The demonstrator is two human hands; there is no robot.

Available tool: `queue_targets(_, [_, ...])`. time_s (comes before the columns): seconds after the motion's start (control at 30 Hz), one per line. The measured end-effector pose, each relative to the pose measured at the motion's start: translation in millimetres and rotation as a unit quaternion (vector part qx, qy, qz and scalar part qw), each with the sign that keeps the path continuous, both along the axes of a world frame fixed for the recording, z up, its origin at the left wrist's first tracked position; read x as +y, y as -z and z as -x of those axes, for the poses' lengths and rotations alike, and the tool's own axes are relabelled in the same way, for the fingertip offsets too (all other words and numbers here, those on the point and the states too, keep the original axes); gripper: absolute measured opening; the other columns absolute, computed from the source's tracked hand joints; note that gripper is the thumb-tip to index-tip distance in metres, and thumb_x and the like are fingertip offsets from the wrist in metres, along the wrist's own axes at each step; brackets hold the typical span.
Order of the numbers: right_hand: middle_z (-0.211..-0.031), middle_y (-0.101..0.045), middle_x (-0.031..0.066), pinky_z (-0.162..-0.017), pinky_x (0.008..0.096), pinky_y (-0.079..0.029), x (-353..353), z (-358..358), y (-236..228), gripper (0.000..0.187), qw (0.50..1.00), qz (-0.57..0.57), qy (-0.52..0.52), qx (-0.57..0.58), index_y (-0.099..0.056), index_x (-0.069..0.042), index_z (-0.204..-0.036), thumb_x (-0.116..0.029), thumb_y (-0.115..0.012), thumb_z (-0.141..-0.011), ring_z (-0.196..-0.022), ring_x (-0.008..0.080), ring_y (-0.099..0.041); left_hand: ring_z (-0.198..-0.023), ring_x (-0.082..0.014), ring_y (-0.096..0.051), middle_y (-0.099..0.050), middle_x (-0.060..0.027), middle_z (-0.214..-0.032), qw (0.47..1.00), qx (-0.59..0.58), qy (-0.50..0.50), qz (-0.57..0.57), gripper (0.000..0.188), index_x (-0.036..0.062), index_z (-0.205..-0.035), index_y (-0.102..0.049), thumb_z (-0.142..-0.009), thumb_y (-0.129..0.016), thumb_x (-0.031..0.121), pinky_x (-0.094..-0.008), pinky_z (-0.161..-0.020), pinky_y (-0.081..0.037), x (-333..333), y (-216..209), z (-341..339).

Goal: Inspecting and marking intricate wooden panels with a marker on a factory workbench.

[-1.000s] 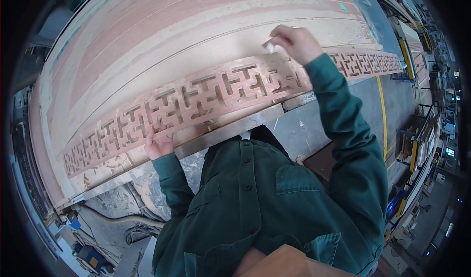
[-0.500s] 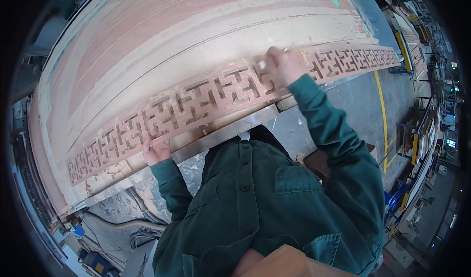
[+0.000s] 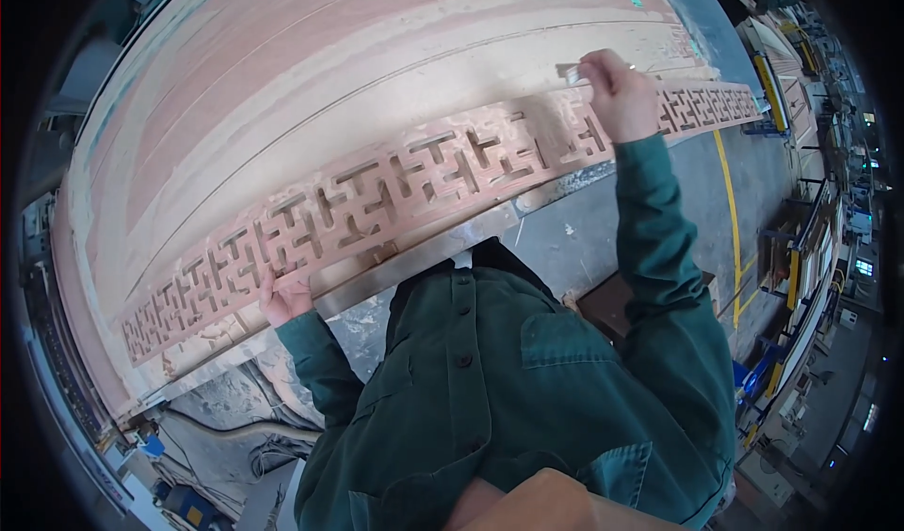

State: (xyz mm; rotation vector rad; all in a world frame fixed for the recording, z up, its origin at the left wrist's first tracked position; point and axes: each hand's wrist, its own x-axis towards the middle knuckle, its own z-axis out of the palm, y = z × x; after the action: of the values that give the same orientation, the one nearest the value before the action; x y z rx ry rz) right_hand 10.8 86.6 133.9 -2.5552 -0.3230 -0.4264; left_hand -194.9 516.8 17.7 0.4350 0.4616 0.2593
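A long, pinkish-brown fretwork board with cut-out slots lies along the near edge of the worktable. My left hand grips its near edge towards the left, thumb on top and the other fingers partly hidden beneath. Over the far side of the board, right of its middle, my right hand is closed around a small flat tool with a pale, shiny part. Its exact kind is too small to make out. Wood dust and shavings lie on and around the board.
The wide worktable has a dusty, grooved pinkish top. Below its near edge a hose and cables lie at the lower left. A dark brown box-like thing stands on the floor to my right, before a yellow floor line and racks.
My right hand has moved to the right and slightly away from me with the small tool. The board and my left hand on it have shifted a little to the left.
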Motion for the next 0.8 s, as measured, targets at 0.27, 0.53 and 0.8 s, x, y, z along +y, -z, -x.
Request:
queue_targets(0.27, [-0.064, -0.056, 0.0123, -0.051, 0.0359, -0.044, -8, 17, 11, 0.012, 0.993, 0.094, -0.039, 0.068, -0.054, -0.009, -0.081, -0.009, -0.054, -0.069, -0.057, 0.0288, -0.056, -0.098, -0.0294, -0.050, -0.049, -0.0098, -0.113, 0.999, -0.030, 0.019, 0.009, 0.035, 0.0047, -0.111, -0.045, -0.077, -0.046, 0.011, -0.0483, -0.079, -0.043, 12, 16, 1])
queue_targets(0.53, [-0.061, -0.056, 0.0126, -0.054, 0.0374, -0.045, -3, 28, 26, 0.012, 0.994, 0.071, -0.037, 0.078, -0.056, -0.011, -0.082, -0.011, -0.052, -0.071, -0.057, 0.0299, -0.056, -0.092, -0.0307, -0.053, -0.051, -0.0120, -0.109, 0.999, -0.040, 0.009, -0.020, 0.034, 0.0028, -0.110, -0.045, -0.076, -0.047, 0.010, -0.0471, -0.080, -0.043, 14, 17, 1])
queue_targets(0.8, [-0.071, -0.057, 0.0084, -0.059, 0.0348, -0.045, 14, -8, 50, 0.018, 0.960, 0.161, -0.195, 0.122, -0.056, -0.012, -0.081, -0.007, -0.055, -0.064, -0.067, 0.0266, -0.056, -0.091, -0.0308, -0.054, -0.050, -0.0138, -0.110, 0.998, -0.043, 0.015, -0.048, 0.034, 0.0022, -0.109, -0.046, -0.076, -0.046, 0.010, -0.0472, -0.079, -0.044, 13, 21, 0])
